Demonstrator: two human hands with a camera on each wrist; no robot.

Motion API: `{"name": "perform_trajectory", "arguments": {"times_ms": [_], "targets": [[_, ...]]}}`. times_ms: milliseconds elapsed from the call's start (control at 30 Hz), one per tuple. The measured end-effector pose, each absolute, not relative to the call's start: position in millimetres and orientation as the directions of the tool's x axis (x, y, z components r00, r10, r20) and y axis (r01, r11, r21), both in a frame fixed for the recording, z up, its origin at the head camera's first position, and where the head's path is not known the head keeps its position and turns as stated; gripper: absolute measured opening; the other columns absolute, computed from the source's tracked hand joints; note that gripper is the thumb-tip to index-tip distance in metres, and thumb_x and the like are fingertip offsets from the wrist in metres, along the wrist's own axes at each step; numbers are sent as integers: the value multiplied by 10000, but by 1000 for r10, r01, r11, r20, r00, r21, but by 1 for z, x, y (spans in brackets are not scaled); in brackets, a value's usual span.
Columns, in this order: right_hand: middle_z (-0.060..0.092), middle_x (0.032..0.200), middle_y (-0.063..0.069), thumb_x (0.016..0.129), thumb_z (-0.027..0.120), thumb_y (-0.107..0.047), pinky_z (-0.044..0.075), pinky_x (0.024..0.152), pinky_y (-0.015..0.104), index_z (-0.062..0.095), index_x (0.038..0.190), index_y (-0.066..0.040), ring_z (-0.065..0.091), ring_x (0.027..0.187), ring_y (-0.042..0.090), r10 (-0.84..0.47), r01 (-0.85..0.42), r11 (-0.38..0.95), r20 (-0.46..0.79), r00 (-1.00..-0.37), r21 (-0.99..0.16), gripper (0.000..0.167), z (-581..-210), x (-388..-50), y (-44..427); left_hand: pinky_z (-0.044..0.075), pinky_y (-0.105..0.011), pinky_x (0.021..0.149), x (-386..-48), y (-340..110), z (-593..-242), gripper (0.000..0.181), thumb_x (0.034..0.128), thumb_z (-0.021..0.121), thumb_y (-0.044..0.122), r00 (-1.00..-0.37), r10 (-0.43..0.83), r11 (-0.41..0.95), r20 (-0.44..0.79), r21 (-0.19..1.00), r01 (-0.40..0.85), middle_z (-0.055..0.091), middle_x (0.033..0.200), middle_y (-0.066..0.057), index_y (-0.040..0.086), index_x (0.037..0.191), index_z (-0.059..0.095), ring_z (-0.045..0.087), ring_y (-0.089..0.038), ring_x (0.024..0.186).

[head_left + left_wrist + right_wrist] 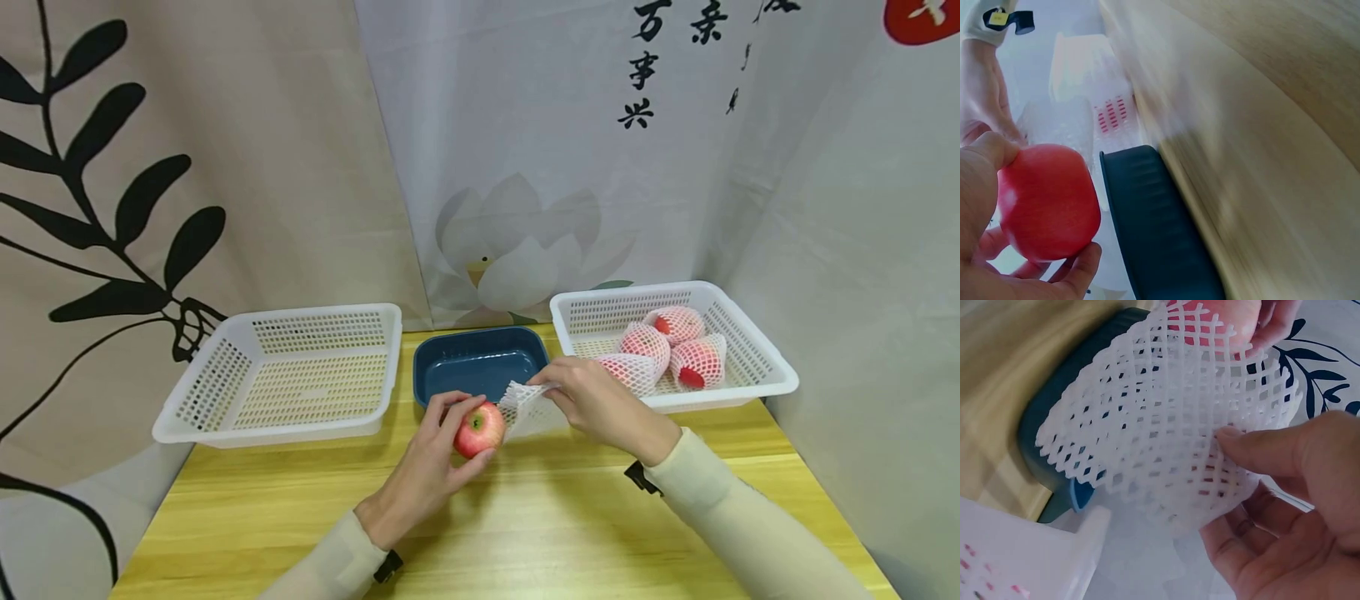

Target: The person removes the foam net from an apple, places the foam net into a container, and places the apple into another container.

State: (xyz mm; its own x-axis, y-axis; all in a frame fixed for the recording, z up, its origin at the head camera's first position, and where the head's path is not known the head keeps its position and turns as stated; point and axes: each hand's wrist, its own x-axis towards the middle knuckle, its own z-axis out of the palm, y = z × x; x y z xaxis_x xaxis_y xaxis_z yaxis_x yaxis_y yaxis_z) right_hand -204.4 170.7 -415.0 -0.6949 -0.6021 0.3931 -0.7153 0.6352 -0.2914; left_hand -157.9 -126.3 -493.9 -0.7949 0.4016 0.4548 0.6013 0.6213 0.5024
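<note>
A bare red apple [480,429] is held by my left hand [431,467], fingers and thumb curled round it. In the left wrist view the apple [1050,203] sits between thumb and fingertips. My right hand [603,408] pinches a white foam net sleeve [531,410] just right of the apple. The right wrist view shows the net [1147,419] hanging flat and loose from thumb and fingers, with part of the apple [1229,319] behind its upper edge. Whether net and apple touch, I cannot tell.
Behind the hands stands a dark blue tray [480,367]. At the left is a white basket [307,383] with nothing in it. The white basket at the right [757,358] holds several apples in foam nets [699,360]. A curtain hangs behind the table [562,533].
</note>
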Motion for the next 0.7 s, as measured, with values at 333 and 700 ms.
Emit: {"name": "perform_trajectory", "arguments": {"times_ms": [333,700], "targets": [[891,1165,114,1044,801,54,718,954,484,862,1200,-38,861,1064,294,-603,-731,620,423,-677,-286,190,-398,-222,161,707,-402,1060,-157,-129,-494,753,1000,964,283,-809,403,629,428,512,585,537,1606,-162,106,1640,610,673,-322,1400],[886,1161,141,1068,767,42,712,884,461,858,1229,-14,828,959,281,-602,-724,639,416,-682,-262,193,-386,-244,145,699,-411,1082,-157,-131,-493,743,1004,959,300,-806,407,639,429,497,587,574,1595,-144,110,1635,616,682,-301,1385]]}}
